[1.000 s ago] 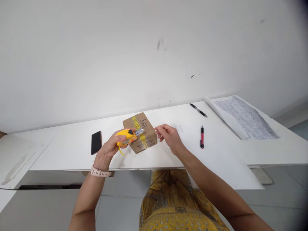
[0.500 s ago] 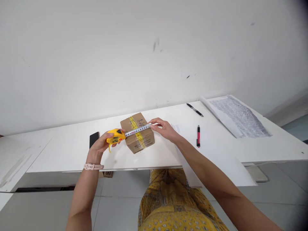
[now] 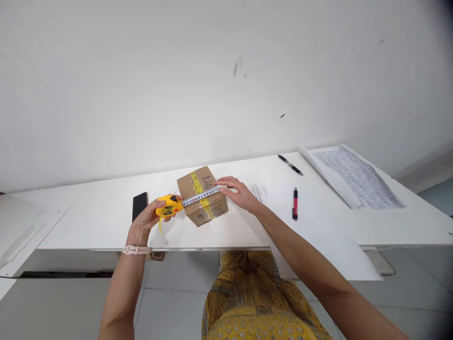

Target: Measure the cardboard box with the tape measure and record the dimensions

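Note:
A brown cardboard box (image 3: 193, 185) with yellow tape and black handwriting sits on the white table (image 3: 92, 222). My left hand (image 3: 150, 215) is closed around a yellow tape measure (image 3: 169, 206) at the box's left edge. Its silver blade (image 3: 201, 195) lies across the box top, numbers facing up. At the box's right edge, my right hand (image 3: 240, 193) pinches the blade's end between thumb and fingers. A yellow strap hangs below the tape measure's case.
A black phone (image 3: 139, 206) lies left of the box, partly behind my left hand. To the right are a red-and-black pen (image 3: 295, 204), a black pen (image 3: 290, 165), a white paper sheet (image 3: 329, 250) and a page covered in writing (image 3: 357, 177). A wall stands behind.
Both hands have shifted slightly on the box, the right one a little left and down with the blade's end. The camera view has moved a little.

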Demonstrator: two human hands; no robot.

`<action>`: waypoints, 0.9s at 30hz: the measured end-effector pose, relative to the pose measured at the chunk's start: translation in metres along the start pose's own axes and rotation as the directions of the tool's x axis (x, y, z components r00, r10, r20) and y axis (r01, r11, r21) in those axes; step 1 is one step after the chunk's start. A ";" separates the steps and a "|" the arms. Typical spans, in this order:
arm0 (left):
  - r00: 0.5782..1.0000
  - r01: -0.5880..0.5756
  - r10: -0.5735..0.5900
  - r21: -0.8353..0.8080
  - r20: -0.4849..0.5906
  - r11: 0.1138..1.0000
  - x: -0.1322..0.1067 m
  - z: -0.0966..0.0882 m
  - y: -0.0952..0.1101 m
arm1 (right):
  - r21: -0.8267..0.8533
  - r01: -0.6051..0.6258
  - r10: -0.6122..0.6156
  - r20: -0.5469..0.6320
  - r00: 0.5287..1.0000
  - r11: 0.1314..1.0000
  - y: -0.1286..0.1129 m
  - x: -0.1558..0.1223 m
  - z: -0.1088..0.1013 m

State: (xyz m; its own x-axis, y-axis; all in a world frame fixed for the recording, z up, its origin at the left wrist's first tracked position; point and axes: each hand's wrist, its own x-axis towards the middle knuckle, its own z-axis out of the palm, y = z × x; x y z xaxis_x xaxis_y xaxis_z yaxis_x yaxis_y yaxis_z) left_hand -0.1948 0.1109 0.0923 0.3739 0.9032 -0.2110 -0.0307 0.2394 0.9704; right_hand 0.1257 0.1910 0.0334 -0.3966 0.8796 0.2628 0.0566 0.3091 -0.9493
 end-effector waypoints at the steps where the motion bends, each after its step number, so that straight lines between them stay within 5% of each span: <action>1: 1.000 0.002 -0.002 -0.014 0.003 1.000 0.001 0.000 -0.002 | -0.002 -0.011 0.011 -0.014 1.000 1.000 -0.002 0.000 0.001; 14: 0.999 -0.023 0.024 -0.015 0.033 1.000 0.006 0.005 -0.001 | 0.406 -0.178 0.198 -0.009 0.980 0.896 0.007 0.005 0.009; 27: 0.999 -0.020 0.019 0.046 0.028 0.999 0.002 0.013 0.004 | 0.261 -0.098 0.116 -0.052 0.992 0.960 0.014 0.003 0.010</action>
State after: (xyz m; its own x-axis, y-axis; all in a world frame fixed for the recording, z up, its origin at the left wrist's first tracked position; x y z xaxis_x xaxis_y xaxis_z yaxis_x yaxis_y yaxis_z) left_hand -0.1821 0.1086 0.0975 0.3991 0.8972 -0.1892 0.0042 0.2046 0.9788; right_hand 0.1160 0.1941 0.0188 -0.3389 0.9271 0.1599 -0.1461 0.1160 -0.9824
